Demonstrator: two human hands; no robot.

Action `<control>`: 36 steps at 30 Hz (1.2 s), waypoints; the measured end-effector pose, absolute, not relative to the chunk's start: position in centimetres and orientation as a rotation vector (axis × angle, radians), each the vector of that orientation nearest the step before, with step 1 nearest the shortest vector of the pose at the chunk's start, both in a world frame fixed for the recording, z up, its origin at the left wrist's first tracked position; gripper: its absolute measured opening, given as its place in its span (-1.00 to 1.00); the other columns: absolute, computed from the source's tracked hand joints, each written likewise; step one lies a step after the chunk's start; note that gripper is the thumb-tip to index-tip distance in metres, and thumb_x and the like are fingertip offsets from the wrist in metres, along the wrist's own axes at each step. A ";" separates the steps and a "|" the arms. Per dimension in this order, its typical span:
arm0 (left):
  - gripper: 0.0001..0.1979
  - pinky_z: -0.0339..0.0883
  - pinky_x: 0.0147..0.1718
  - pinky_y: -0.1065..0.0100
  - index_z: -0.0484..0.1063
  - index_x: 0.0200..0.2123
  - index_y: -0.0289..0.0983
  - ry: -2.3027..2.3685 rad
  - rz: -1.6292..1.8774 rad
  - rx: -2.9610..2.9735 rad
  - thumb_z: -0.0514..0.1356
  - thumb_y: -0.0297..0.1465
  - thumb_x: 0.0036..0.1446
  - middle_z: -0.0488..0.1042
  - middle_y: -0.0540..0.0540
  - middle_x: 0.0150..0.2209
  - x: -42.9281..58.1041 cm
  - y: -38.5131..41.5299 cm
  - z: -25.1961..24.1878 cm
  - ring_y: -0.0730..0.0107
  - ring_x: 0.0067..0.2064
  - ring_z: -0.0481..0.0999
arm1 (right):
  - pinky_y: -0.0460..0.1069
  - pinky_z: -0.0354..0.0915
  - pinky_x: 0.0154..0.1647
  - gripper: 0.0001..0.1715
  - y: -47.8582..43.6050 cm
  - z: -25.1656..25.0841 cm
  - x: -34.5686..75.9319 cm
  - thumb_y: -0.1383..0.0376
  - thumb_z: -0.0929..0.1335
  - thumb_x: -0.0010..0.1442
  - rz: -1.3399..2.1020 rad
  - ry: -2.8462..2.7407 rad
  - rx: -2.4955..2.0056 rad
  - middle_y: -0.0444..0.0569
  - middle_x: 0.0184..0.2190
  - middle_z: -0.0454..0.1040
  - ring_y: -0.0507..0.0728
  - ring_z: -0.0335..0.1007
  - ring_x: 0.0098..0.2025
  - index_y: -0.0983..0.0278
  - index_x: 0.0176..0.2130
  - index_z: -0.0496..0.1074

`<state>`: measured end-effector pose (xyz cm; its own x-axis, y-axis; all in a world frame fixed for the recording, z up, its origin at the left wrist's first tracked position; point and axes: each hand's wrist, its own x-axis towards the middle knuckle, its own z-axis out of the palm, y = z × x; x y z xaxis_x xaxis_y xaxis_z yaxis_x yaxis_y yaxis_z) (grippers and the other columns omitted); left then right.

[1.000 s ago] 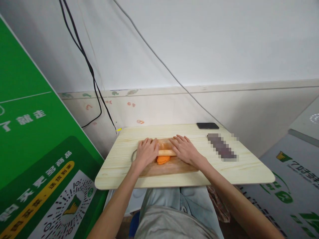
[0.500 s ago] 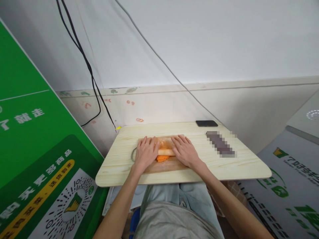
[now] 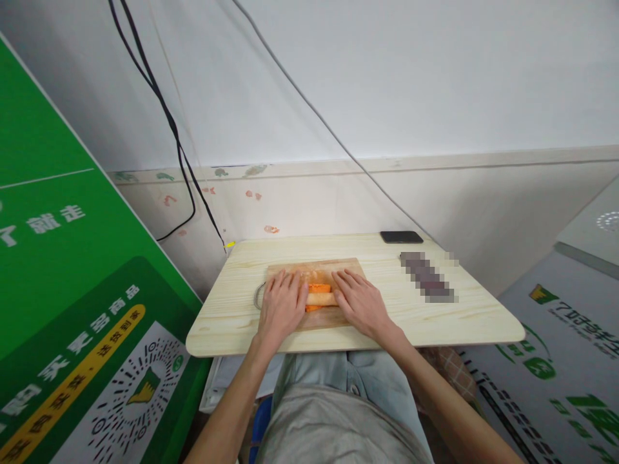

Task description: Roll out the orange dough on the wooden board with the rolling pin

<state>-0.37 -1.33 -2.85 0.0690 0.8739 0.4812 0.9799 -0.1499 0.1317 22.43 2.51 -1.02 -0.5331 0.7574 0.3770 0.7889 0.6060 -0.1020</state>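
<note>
A pale wooden rolling pin (image 3: 321,299) lies crosswise on a sheet of orange dough-like material (image 3: 319,288), which shows on both its far and near sides. Beneath them is a wooden board (image 3: 324,321) with a metal loop handle (image 3: 258,296) at its left end. My left hand (image 3: 284,303) rests over the pin's left part, fingers stretched forward. Over the right part lies my right hand (image 3: 362,301), palm down with its fingers extended. Both pin ends are hidden under my hands.
The board lies on a light wood-grain table (image 3: 227,335). A black phone (image 3: 401,237) lies at the back right, with a pixelated dark item (image 3: 428,277) nearer. Cables (image 3: 176,138) hang along the wall. A green printed panel (image 3: 111,258) stands at left.
Both hands have drawn the rolling pin slightly toward my body. More of the orange material now shows beyond the pin, and less on the near side.
</note>
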 end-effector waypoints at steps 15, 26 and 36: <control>-0.46 0.18 0.40 -0.15 0.40 0.36 -0.34 -1.893 -0.713 -2.131 -0.12 -0.23 0.56 0.46 -0.29 0.37 -1.1 -0.5 -3.9 -0.11 0.50 0.24 | 0.23 0.27 0.38 -0.43 3.6 0.4 21.4 0.22 0.19 0.49 -0.168 -2.457 -1.240 0.15 0.27 0.56 0.33 0.41 0.34 0.28 0.35 0.45; -0.54 0.19 0.32 -0.17 0.51 0.27 -0.13 -1.852 -0.709 -2.135 -0.07 -0.19 0.56 0.60 -0.20 0.22 -0.5 -0.7 -3.0 -0.03 0.29 0.48 | 0.32 0.14 0.48 -0.51 5.0 -0.3 24.7 0.09 0.20 0.56 0.010 -2.350 -1.044 0.07 0.32 0.50 0.30 0.24 0.46 0.13 0.25 0.52; -0.56 0.26 0.24 -0.06 0.54 0.20 -0.11 -1.881 -0.703 -2.142 -0.07 -0.22 0.57 0.61 -0.18 0.20 -0.6 -0.5 -3.1 0.06 0.22 0.53 | 0.69 -0.04 0.37 -0.32 14.4 -0.6 38.7 -0.21 0.28 0.41 -0.161 -1.998 -1.876 0.27 0.44 0.28 0.60 -0.03 0.53 0.14 0.16 0.64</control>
